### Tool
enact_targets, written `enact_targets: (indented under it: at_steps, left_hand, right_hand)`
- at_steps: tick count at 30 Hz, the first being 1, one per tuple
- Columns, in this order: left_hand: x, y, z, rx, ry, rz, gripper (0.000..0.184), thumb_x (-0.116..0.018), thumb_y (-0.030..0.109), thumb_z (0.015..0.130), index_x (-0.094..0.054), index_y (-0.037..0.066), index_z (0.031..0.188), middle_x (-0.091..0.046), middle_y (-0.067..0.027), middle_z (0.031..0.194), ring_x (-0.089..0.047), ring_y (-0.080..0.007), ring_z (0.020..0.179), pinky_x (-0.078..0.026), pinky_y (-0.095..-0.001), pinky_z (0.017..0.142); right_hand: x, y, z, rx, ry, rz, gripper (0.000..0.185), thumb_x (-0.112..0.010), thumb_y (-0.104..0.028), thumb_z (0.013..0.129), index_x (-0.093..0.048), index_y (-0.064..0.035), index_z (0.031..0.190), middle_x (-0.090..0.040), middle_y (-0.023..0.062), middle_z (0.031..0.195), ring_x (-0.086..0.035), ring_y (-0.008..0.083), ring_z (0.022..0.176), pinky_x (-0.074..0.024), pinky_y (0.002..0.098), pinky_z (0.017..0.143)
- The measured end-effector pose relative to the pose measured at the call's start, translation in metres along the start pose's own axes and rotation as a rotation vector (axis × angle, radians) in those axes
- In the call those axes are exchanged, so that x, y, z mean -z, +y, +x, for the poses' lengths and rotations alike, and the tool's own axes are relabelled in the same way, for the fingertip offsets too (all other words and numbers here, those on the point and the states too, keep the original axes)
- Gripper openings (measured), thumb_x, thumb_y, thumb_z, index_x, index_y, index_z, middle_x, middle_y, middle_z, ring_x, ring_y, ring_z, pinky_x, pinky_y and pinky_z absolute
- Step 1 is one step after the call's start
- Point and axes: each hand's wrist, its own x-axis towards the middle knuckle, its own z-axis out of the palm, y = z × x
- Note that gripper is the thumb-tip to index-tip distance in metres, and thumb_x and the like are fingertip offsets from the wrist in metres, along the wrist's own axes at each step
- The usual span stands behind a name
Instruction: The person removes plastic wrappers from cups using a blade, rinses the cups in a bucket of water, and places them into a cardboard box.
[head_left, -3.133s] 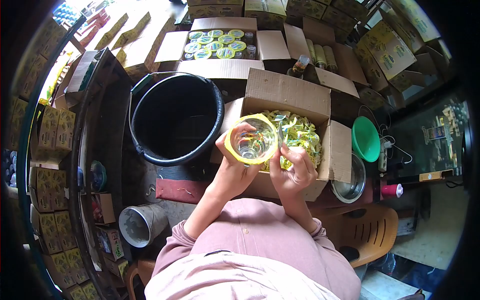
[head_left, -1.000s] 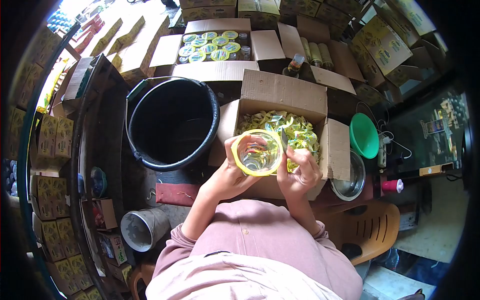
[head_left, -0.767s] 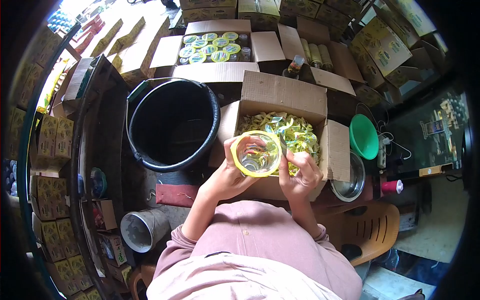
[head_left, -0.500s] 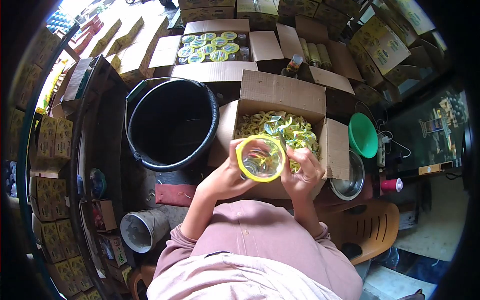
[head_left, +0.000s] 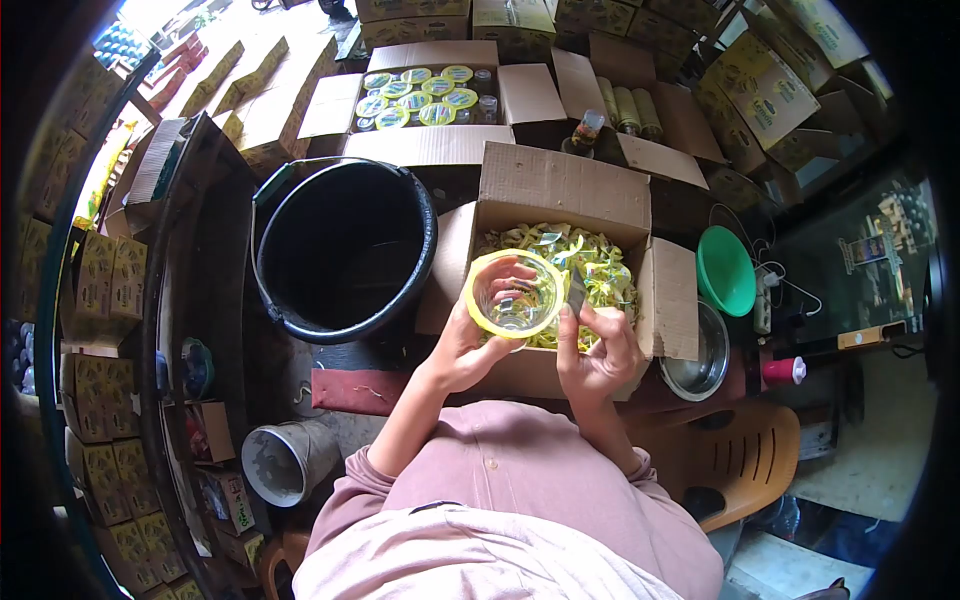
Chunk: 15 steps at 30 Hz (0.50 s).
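In my left hand is a clear cup with a yellow band around its rim, its opening turned toward me. Pinched between the thumb and fingers of my right hand is a small dark blade, upright just right of the cup's rim. Both hands are over the near side of an open cardboard box that holds a heap of yellow and green strips. The cup hides part of the heap.
A black bucket stands left of the box. Rightward are a green bowl, a clear bowl and a pink spool. Behind is a carton of yellow-lidded cups. A grey pail stands lower left.
The cup has been turned in my left hand and tilted differently, and its rim has shifted slightly left since half a second ago. The blade now stands a little apart from the rim.
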Motion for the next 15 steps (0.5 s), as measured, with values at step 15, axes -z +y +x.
enact_targets:
  at_steps: [15]
  left_hand:
    - [0.0045,-0.0051,0.0044,-0.048,-0.027,0.321,0.072,-0.07,0.005,0.07,-0.027,0.001,0.128,-0.044,-0.0121,0.113,-0.047,-0.0203,0.105,-0.041,-0.0305,0.087]
  right_hand:
    - [-0.004,-0.0005,0.0025,0.076,-0.015,-0.062,0.018,-0.069,0.006,0.064,-0.061,-0.0035,0.077,-0.061,0.0062,0.07,-0.059,0.0154,0.058,-0.0479,0.0254,0.053]
